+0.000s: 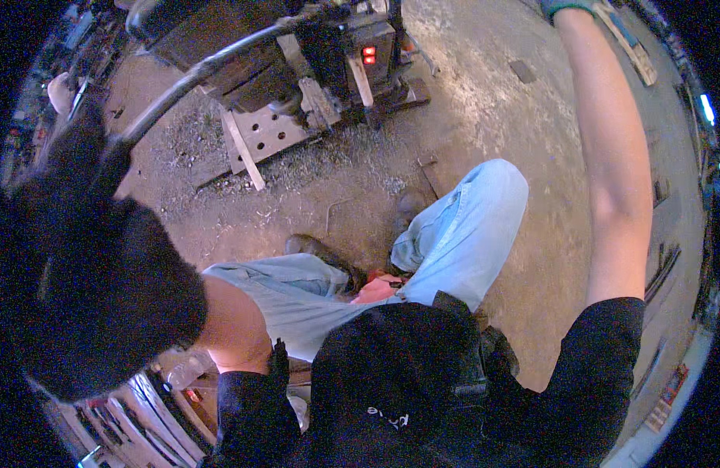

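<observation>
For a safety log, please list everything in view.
Machine with red display: one, dark, top centre
Holed plate: one, greyish, below machine
Wooden strips: two, pale, near machine
Curved hose or rod: one, grey, upper left
Flat piece: one, dark, floor, upper right
Board: one, pale, upper right
Bent rod: one, pale, floor near boots
Crumpled thing: one, reddish pink, between legs
Long strips: several, pale, lower left
Rim clutter: too unclear to count
Boots: two, dark, centre
Jeans: one pair, light blue, centre
Shirt: one, black, bottom
Left hand: one, black-gloved, left
Right hand: one, green-cuffed glove, top right
</observation>
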